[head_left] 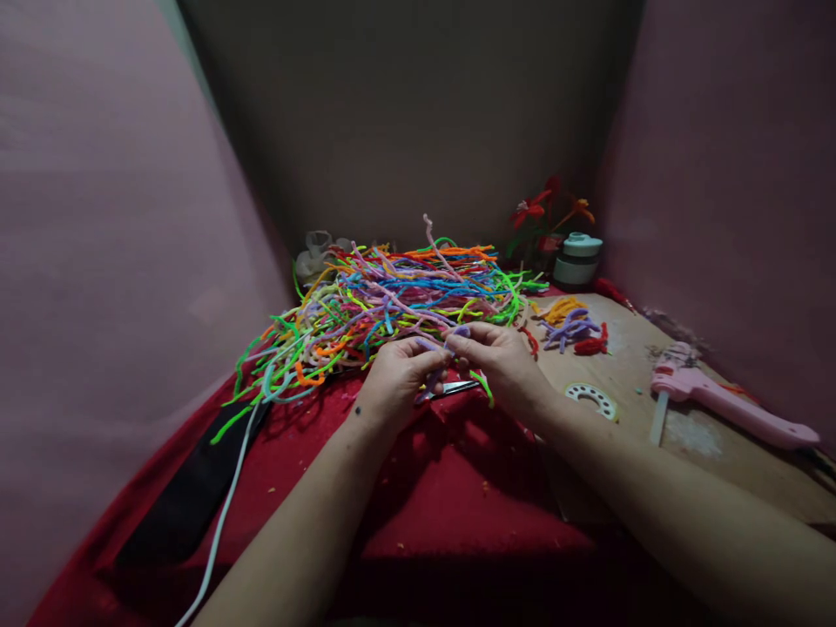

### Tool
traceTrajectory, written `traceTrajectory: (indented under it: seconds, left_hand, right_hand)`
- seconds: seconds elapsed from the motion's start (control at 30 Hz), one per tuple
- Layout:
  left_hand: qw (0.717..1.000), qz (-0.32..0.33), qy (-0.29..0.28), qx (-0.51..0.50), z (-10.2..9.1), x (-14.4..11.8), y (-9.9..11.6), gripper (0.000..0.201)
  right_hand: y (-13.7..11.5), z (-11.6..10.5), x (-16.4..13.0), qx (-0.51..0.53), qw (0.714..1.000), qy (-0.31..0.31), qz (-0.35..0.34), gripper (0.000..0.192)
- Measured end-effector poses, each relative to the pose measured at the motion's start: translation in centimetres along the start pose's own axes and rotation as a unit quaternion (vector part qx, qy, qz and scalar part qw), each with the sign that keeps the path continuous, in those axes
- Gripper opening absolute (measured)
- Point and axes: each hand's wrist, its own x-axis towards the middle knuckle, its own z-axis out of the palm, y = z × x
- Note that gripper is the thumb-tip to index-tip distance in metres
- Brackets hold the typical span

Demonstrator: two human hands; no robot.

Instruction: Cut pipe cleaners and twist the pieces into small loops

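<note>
While both our hands meet at the picture's centre, we pinch one fuzzy lilac pipe cleaner (pixel 436 366) between them, left hand (pixel 398 379) and right hand (pixel 500 361) each with fingers clamped on it, its long axis slanting from 1 o'clock down to 7 o'clock. Toward 12 o'clock we see one big tangled pile of many-coloured pipe cleaners (pixel 392 305) on the red cloth (pixel 450 488). At 3 o'clock one pink glue gun (pixel 724 401) lies on the tabletop (pixel 705 453), and three small cut heaps (pixel 575 329), yellow, purple and red, sit at 2 o'clock.

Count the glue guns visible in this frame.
1. A pink glue gun lies on the brown board at the right, beyond the right hand. Another could be hidden under the pile of pipe cleaners.
</note>
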Motion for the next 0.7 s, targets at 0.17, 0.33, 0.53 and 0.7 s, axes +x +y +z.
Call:
traceTrajectory:
  seconds: [0.17, 0.33, 0.53, 0.7]
  left_hand:
    - [0.998, 0.012, -0.001, 0.055, -0.5, -0.2, 0.4, 0.012]
    - [0.994, 0.047, -0.002, 0.099, -0.9, -0.1, 0.5, 0.010]
    - [0.985, 0.093, 0.017, 0.148, -0.7, 0.0, 0.3, 0.007]
    - [0.925, 0.251, 0.029, 0.283, -0.9, 0.3, -0.6, 0.006]
  right_hand:
    - [0.4, 0.0, 0.2, 0.018, 0.999, -0.007, 0.036, 0.013]
    - [0.1, 0.1, 0.3, 0.011, 0.998, -0.003, 0.065, 0.011]
    - [-0.4, 0.1, 0.4, -0.129, 0.988, -0.015, 0.083, 0.015]
    - [-0.2, -0.5, 0.8, -0.021, 0.991, -0.062, 0.119, 0.021]
